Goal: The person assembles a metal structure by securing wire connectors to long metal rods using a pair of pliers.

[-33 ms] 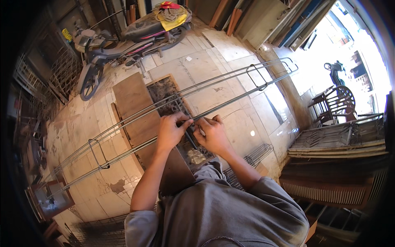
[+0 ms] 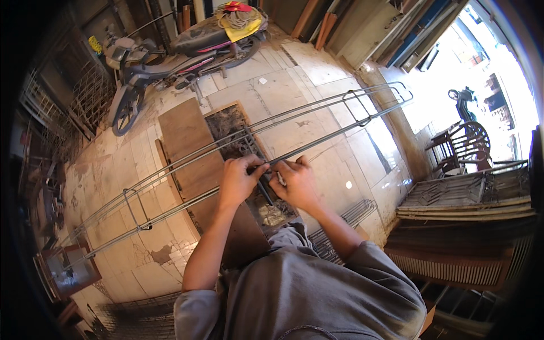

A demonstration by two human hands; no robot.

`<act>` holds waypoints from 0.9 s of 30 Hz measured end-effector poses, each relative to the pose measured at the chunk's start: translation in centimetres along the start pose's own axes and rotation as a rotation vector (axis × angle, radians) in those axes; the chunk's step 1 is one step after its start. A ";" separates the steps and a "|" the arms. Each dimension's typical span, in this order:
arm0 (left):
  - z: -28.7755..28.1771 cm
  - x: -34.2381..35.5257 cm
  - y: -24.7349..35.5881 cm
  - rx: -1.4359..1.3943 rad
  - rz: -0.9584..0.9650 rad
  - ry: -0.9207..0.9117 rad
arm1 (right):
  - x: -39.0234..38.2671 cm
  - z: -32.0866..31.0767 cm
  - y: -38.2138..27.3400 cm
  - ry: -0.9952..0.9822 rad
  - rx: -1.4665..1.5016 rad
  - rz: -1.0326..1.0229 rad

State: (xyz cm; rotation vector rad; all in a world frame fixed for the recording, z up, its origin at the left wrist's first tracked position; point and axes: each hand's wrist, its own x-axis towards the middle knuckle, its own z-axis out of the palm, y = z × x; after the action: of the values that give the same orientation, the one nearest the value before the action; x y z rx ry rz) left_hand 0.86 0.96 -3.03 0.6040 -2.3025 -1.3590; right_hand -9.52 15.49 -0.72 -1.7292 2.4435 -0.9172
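Observation:
A long, narrow cage of steel reinforcing rods (image 2: 317,141) runs slantwise across the view, with rectangular stirrups such as this bent stirrup (image 2: 136,209) around the rods. My left hand (image 2: 241,180) is closed on the near rod around mid-length, thumb and fingers pinched together. Right beside it, my right hand (image 2: 296,184) is curled at the same rod, its fingertips close to the left ones. A small light-grey piece shows between the right fingers, too hidden to name. Below the hands, a dark bar (image 2: 264,192) slants down toward my lap.
Under the cage lie a brown board (image 2: 190,141) and a wood-edged tray (image 2: 241,107) of dark debris. A motorbike (image 2: 181,68) stands at the far left, a wooden chair (image 2: 462,144) at the right. Metal grilles (image 2: 453,192) are stacked at lower right; bundled bent wire (image 2: 354,218) lies nearer.
The view has shifted very slightly. Both hands keep their place at the near rod, with only small finger movement.

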 end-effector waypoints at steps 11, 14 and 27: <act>-0.5 -1.3 1.2 0.129 0.089 0.040 | 8.4 -3.3 0.9 -0.168 -0.548 -1.149; -0.9 -1.2 1.0 0.116 0.048 0.046 | 10.9 -3.2 -0.2 -0.266 -0.499 -1.295; -0.4 -0.8 -0.5 0.009 0.143 0.100 | 13.1 -2.2 -1.7 -0.261 -0.377 -1.223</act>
State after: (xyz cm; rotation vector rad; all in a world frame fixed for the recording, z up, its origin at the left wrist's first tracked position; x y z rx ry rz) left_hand 1.85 0.90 -3.39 0.4885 -2.2279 -1.2251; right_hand -13.91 4.78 5.96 -3.2353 1.2548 -0.1112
